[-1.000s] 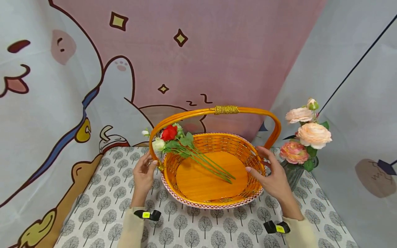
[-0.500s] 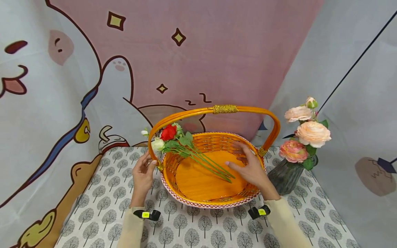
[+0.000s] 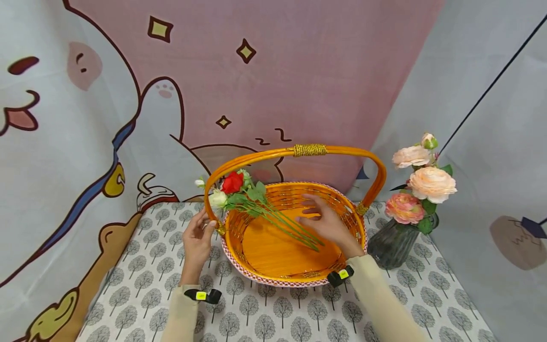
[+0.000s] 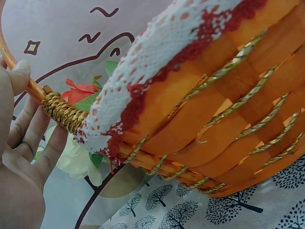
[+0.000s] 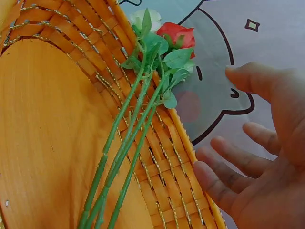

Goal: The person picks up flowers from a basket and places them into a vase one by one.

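An orange woven basket (image 3: 273, 254) with a tall arched handle (image 3: 260, 156) and red-white lace trim stands on the table. At its left end my left hand (image 3: 198, 242) holds the foot of the handle, thumb on one side and fingers behind, just above the gold cord wrap (image 4: 64, 112). Artificial roses lie in the basket: a red rose (image 3: 233, 182) and white roses (image 3: 218, 199) lean over the left rim, their green stems (image 5: 121, 157) slanting down to the basket floor. Over the basket's right half hovers my right hand (image 3: 329, 223), fingers spread and holding nothing, near the stems.
To the right of the basket stands a grey ribbed vase (image 3: 391, 244) with peach and pink flowers (image 3: 431, 185). A tree-print cloth (image 3: 265, 311) covers the table. A cartoon curtain (image 3: 325, 71) hangs behind it.
My right hand has left the basket's right rim and moved left over the inside, towards the stems. The left hand stays at the handle; basket and roses keep their place.
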{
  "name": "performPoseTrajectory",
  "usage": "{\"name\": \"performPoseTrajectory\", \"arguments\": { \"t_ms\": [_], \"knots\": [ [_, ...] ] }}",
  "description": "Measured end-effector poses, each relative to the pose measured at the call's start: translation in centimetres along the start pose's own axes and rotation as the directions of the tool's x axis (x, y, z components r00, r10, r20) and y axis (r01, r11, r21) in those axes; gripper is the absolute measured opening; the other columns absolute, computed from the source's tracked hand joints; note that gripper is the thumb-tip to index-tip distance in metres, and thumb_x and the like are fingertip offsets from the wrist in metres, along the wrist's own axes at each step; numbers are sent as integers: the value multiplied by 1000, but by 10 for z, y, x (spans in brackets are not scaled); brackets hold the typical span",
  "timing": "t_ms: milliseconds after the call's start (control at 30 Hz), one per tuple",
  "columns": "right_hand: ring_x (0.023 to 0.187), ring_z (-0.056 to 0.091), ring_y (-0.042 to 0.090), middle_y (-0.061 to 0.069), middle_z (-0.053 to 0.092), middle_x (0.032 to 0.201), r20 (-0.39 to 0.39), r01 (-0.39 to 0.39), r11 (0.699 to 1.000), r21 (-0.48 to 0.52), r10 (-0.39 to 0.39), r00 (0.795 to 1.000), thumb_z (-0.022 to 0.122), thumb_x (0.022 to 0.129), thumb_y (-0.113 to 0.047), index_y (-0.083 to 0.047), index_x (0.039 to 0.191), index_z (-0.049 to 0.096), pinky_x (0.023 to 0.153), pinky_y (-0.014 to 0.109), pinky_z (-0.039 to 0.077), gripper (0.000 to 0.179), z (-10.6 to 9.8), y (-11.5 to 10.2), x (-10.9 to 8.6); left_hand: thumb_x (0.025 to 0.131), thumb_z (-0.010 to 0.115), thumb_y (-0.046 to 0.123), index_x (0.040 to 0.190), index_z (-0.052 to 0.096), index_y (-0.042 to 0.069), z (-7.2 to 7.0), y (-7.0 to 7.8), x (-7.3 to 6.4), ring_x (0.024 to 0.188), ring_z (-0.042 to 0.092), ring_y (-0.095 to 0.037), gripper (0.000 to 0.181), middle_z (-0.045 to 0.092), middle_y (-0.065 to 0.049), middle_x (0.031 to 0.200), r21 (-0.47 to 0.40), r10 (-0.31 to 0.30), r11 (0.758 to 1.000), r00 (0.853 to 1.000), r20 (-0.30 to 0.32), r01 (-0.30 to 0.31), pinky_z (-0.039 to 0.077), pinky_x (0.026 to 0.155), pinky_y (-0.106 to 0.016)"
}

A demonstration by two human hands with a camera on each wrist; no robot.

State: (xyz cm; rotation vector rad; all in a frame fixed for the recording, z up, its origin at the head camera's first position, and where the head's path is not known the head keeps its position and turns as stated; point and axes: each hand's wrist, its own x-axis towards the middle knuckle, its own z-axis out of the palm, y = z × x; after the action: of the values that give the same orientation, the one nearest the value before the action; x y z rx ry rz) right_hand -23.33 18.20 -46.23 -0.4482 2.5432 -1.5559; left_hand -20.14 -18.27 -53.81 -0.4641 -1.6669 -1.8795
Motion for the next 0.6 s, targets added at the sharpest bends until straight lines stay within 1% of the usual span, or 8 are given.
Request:
{"name": "performPoseTrajectory", "arguments": {
  "t_ms": [100, 200, 267, 367, 500, 600],
  "knots": [
    [131, 57, 42, 17, 53, 148, 33, 2, 1000, -5, -1, 999, 74, 97, -32, -23, 155, 40, 105, 55, 53, 68, 4, 5, 8, 99, 58, -10, 141, 54, -8, 0, -1, 0, 106, 66, -8, 42, 71, 6, 117, -3, 17, 1000, 1000, -1, -17, 56, 97, -19],
    [127, 59, 39, 18, 55, 147, 65, -3, 1000, -9, 3, 998, 71, 98, -29, -22, 154, 42, 103, 53, 55, 63, 8, 9, 14, 98, 60, -8, 141, 55, -7, 0, -2, 1, 107, 67, -8, 43, 71, 5, 117, -19, 28, 999, 1000, 1, -28, 56, 97, -19],
    [126, 59, 38, 18, 56, 146, 76, -15, 1000, -5, 15, 997, 70, 99, -27, -22, 153, 44, 102, 52, 55, 59, 12, 12, 19, 98, 60, -9, 141, 55, -7, 0, -3, 1, 107, 66, -8, 43, 71, 4, 118, -32, 34, 999, 999, 4, -34, 56, 97, -18],
    [125, 60, 37, 20, 58, 144, 89, -34, 999, 11, 33, 995, 68, 100, -24, -19, 150, 48, 102, 51, 56, 54, 19, 14, 24, 99, 60, -7, 141, 55, -6, -1, -4, 0, 107, 66, -7, 43, 70, 4, 118, -23, 32, 999, 999, 6, -32, 56, 96, -17],
    [125, 61, 36, 25, 59, 141, 119, -68, 993, 101, 56, 991, 65, 102, -19, -13, 147, 52, 104, 53, 54, 47, 30, 22, 33, 99, 60, -6, 142, 55, -5, -1, -3, 0, 107, 66, -7, 43, 71, 4, 118, -19, 35, 999, 999, 1, -35, 56, 96, -17],
    [124, 63, 33, 23, 61, 139, 121, -110, 981, 162, 91, 988, 64, 103, -15, -12, 144, 54, 104, 51, 55, 43, 36, 29, 37, 99, 59, -8, 142, 55, -5, 0, -3, 0, 107, 66, -7, 43, 71, 2, 119, -31, 40, 999, 999, 2, -40, 56, 96, -18]
  ]
}}
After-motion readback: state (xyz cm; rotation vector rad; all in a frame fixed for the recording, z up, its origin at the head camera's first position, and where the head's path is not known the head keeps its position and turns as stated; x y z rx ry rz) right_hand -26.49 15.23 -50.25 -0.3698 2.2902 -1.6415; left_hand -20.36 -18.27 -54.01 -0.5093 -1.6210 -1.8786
